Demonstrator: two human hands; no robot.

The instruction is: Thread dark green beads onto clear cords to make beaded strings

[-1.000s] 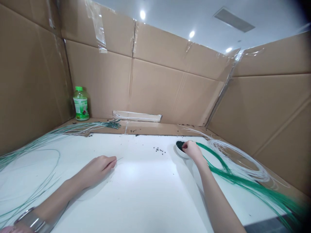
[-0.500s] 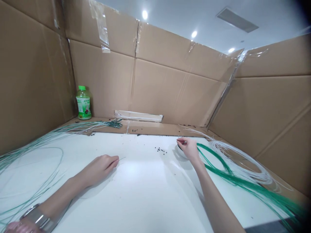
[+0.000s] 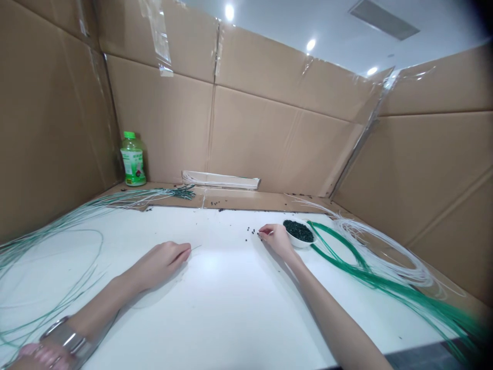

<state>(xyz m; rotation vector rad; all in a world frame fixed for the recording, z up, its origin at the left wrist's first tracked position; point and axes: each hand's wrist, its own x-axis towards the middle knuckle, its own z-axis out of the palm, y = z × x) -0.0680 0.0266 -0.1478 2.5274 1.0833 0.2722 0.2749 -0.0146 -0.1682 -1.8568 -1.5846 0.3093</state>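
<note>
My left hand (image 3: pixel 165 262) is closed in a pinch over the white table, and the tip of a thin greenish strand (image 3: pixel 196 247) sticks out past its fingertips. My right hand (image 3: pixel 276 239) is at the scattered small black beads (image 3: pixel 248 230), thumb and fingertips together in a pinch. Whether a bead sits between those fingertips is too small to make out. Just right of this hand stands a white bowl (image 3: pixel 302 243) filled with dark beads (image 3: pixel 297 230).
Bundled green strands (image 3: pixel 358 277) and coiled white strands (image 3: pixel 404 267) lie on the right. Bead-tipped strands (image 3: pixel 115 200) spread over the left side. A green-capped bottle (image 3: pixel 133 160) stands in the back left corner. Cardboard walls (image 3: pixel 269 133) enclose the white table (image 3: pixel 215 318).
My right hand has moved left from over the bowl to the loose beads, leaving the bowl's contents in sight. My left hand stays nearly where it was, still pinching the strand.
</note>
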